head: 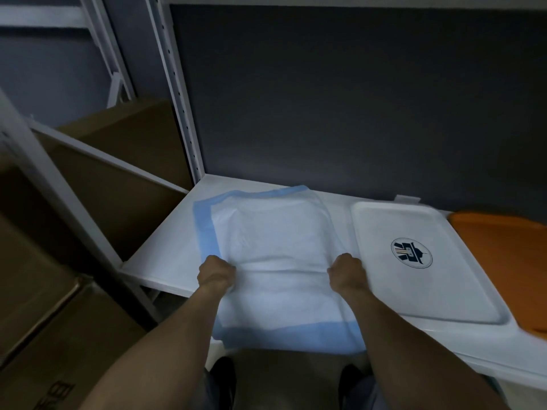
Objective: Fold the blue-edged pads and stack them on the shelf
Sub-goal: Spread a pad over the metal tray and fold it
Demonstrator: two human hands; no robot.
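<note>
Cardboard boxes (97, 173) fill the neighbouring rack at far left, beyond a perforated upright (177, 99). On the white shelf (159, 255) lies the blue-edged pad (272, 229), spread flat, its near end hanging over the shelf's front edge. The left hand (217, 272) sits at the pad's left side with its fingers curled tight, gripping the material. The right hand (346, 270) grips the opposite side the same way, knuckles up. Just beside the pad's right edge rests a white tray (381, 229) bearing a round logo, close to the right hand. An orange tray (503, 250) lies beyond it at far right.
</note>
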